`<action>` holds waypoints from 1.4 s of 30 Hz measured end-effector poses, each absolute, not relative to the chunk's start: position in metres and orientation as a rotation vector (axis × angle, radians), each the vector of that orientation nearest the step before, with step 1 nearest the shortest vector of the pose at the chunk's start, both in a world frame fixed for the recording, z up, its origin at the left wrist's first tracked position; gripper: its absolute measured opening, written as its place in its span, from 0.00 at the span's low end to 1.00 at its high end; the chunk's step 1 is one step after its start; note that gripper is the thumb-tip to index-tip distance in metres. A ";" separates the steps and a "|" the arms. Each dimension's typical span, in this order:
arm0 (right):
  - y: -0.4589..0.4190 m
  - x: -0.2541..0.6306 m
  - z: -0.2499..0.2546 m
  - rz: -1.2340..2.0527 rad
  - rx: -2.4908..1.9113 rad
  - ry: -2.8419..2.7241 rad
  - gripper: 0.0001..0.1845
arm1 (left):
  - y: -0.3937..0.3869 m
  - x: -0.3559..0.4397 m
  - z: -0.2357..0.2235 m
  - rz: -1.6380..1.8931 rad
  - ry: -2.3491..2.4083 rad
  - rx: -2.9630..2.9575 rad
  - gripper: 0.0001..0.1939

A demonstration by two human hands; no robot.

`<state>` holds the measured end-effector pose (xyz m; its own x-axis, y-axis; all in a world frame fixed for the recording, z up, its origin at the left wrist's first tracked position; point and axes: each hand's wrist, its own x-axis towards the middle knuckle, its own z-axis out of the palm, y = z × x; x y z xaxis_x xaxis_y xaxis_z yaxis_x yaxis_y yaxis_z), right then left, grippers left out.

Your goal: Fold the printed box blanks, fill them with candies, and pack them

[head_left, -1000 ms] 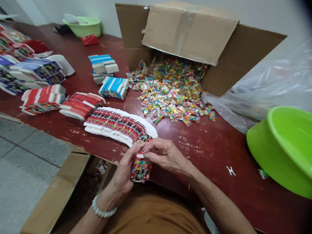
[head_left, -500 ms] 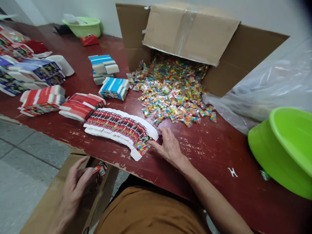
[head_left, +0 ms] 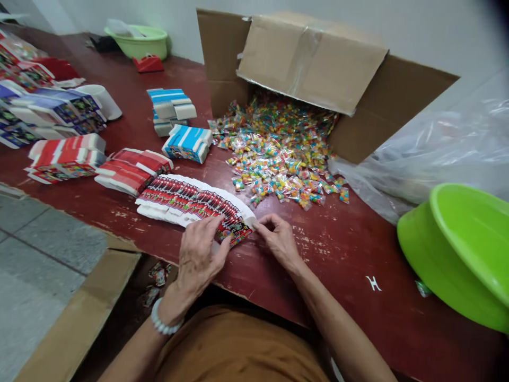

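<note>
Flat printed red candy cartons (head_left: 191,193) with white flaps lie overlapped in a fanned row on the table. Over the near end of that row is my left hand (head_left: 202,254), a pale bead bracelet at its wrist. Its thumb and fingers are apart and lie on the end carton, hiding part of it. My right hand (head_left: 280,241) pinches the white flap at the other side of this end carton between thumb and forefinger. Behind the row, many small clear packets of coloured candy (head_left: 278,159) spill from a cardboard box (head_left: 314,58) lying on its side.
Stacks of red cartons (head_left: 133,170), blue cartons (head_left: 187,143) and purple cartons (head_left: 59,109) stand on the dark red table (head_left: 318,276). A green basin (head_left: 441,254) is at the right. Below the table edge, an open cardboard box (head_left: 85,313) holds several filled packs (head_left: 159,276).
My left hand carried a small filled carton down to the lower box, then came back empty to the row. My right hand moved to the end flat carton and now pinches its flap.
</note>
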<state>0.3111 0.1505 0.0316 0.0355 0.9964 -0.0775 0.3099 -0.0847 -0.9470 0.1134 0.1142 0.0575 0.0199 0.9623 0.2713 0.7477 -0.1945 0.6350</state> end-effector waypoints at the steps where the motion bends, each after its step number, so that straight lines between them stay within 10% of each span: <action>1: 0.150 0.316 0.036 1.184 -1.424 -1.331 0.16 | 0.118 0.116 0.060 0.947 1.723 1.961 0.22; 11: 0.132 0.324 0.077 1.567 -0.960 -1.337 0.11 | 0.098 0.129 0.085 0.512 0.689 0.603 0.20; 24: 0.117 0.309 0.078 1.663 -0.969 -1.169 0.17 | 0.087 0.147 0.077 0.819 0.981 0.647 0.20; 38: 0.118 0.316 0.081 0.435 -1.172 -1.912 0.14 | 0.087 0.141 0.074 0.686 0.971 0.813 0.18; 42: 0.117 0.318 0.086 0.529 -1.022 -2.105 0.14 | 0.090 0.129 0.076 0.622 1.158 1.121 0.18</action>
